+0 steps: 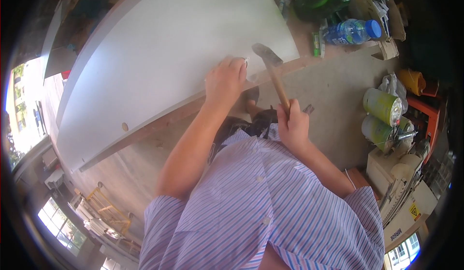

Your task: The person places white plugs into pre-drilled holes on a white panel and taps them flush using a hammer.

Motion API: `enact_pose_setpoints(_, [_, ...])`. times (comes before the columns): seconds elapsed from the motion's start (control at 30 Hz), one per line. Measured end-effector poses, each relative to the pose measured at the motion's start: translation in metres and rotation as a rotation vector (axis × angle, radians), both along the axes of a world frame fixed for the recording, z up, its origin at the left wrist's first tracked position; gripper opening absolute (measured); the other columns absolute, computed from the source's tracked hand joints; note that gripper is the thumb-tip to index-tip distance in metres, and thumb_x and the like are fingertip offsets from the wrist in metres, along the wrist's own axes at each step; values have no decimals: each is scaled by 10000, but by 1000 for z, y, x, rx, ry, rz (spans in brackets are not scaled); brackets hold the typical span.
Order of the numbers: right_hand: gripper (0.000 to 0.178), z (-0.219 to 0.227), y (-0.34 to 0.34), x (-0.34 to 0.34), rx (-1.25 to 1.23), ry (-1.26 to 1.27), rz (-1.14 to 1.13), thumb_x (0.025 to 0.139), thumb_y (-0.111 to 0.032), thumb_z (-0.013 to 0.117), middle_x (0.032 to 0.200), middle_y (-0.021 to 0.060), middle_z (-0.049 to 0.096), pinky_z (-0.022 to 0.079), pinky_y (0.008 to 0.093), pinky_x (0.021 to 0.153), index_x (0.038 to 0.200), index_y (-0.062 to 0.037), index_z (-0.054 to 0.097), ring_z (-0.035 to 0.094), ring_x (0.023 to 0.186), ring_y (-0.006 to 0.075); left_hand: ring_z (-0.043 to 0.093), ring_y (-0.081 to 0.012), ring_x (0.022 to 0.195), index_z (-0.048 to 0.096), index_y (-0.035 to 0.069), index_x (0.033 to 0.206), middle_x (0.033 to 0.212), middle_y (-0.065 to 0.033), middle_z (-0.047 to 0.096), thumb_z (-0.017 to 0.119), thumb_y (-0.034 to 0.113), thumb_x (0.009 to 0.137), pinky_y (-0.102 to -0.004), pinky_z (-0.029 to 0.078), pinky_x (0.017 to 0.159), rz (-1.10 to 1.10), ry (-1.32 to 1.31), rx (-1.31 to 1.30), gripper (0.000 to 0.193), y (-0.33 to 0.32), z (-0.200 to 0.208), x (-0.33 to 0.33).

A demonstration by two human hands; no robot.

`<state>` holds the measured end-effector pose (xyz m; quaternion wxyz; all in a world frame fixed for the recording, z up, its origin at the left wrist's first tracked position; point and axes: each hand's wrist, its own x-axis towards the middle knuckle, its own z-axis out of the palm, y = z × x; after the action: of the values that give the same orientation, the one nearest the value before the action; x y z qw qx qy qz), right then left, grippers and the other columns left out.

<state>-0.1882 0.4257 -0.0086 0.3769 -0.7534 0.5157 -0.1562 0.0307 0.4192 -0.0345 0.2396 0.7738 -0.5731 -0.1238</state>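
A large white panel [159, 52] lies before me, with a small round hole close to its near edge. My left hand [225, 81] rests on the panel near its right end, fingers curled together. At the fingertips shows a small dark and whitish bit, too small to name. In my right hand [294, 125] is a hammer [279, 84], gripped by its wooden handle. The dark metal head is raised just right of my left hand, over the panel's near edge, and does not appear to touch it.
Right of the panel stand a clear bottle with a blue cap [353, 32], a big dark green jug [321, 0] and an open cardboard box [389, 16]. Green-and-white cans [382, 106] are by an orange-red frame [430, 125] on the right. A yellow metal frame [107, 207] is at lower left.
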Motion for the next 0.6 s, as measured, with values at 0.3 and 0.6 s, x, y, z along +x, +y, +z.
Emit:
enact_pose_setpoints(0.3, [187, 1, 2, -4, -77, -17, 16, 974, -192, 618, 661, 187, 627, 473, 507, 519, 944, -41, 511, 619, 576, 421, 666, -301, 788, 696, 86, 978, 1050, -78, 609, 674, 185, 919, -426, 536, 702, 68, 69, 80, 117, 10, 8, -2])
enact_pose_setpoints(0.6, [232, -13, 4, -1, -68, 19, 42, 990, -246, 589, 664, 201, 625, 478, 535, 532, 934, -48, 483, 612, 576, 438, 666, -318, 787, 699, 75, 971, 1082, -110, 611, 684, 189, 922, -414, 543, 697, 302, 239, 58, 125, 55, 18, 20])
